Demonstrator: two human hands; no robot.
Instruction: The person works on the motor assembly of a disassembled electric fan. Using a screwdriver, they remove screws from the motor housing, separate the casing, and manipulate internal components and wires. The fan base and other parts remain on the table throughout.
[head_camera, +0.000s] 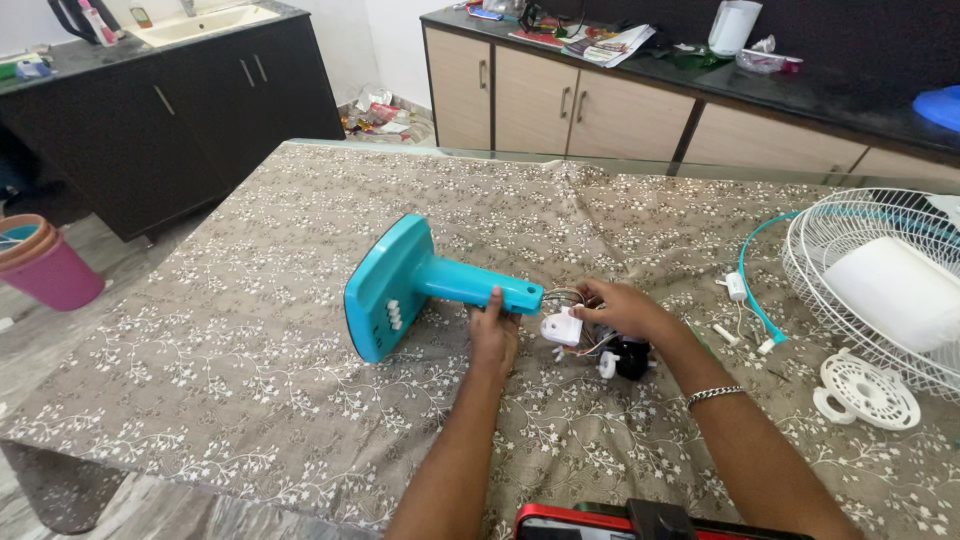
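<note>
Turquoise plastic fills your left hand (494, 335): it's clamped round the neck of the fan stand (420, 285), lying on the table (250, 350). Your right hand (612, 306) pinches the wires (563, 296) above the white plug (562, 327); tugging could tear them from the black motor (630, 355).

fan stand (420, 283) on table (230, 360), grille (880, 285) far right, bucket (45, 265) left

Bright, even daylight; slight wide-angle edge distortion.
</note>
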